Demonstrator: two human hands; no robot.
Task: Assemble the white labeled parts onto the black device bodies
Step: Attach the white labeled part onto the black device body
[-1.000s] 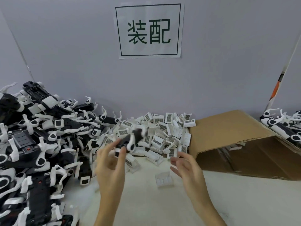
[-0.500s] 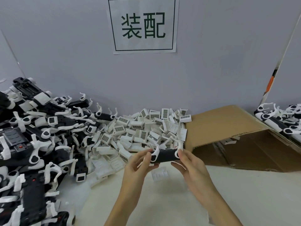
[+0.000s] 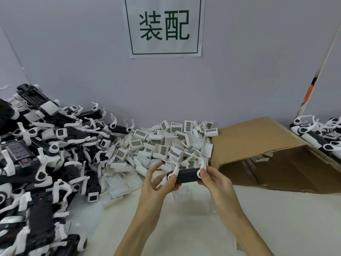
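Observation:
I hold one black device body [image 3: 187, 176] with white hooked ends level above the table, between both hands. My left hand [image 3: 156, 183] pinches its left end and my right hand [image 3: 215, 182] grips its right end. Behind it lies a heap of white labeled parts [image 3: 166, 145] with barcode stickers. One white part [image 3: 181, 194] lies on the table just under the held body. A big pile of black device bodies [image 3: 42, 159] fills the left side.
A brown cardboard box [image 3: 267, 150] lies on its side at the right, open toward me. More black-and-white bodies [image 3: 319, 132] sit at the far right. A paper sign [image 3: 164, 26] hangs on the grey wall.
My left hand carried the black body from the pile toward the middle. My right hand came up and took its right end; now both hands hold it level.

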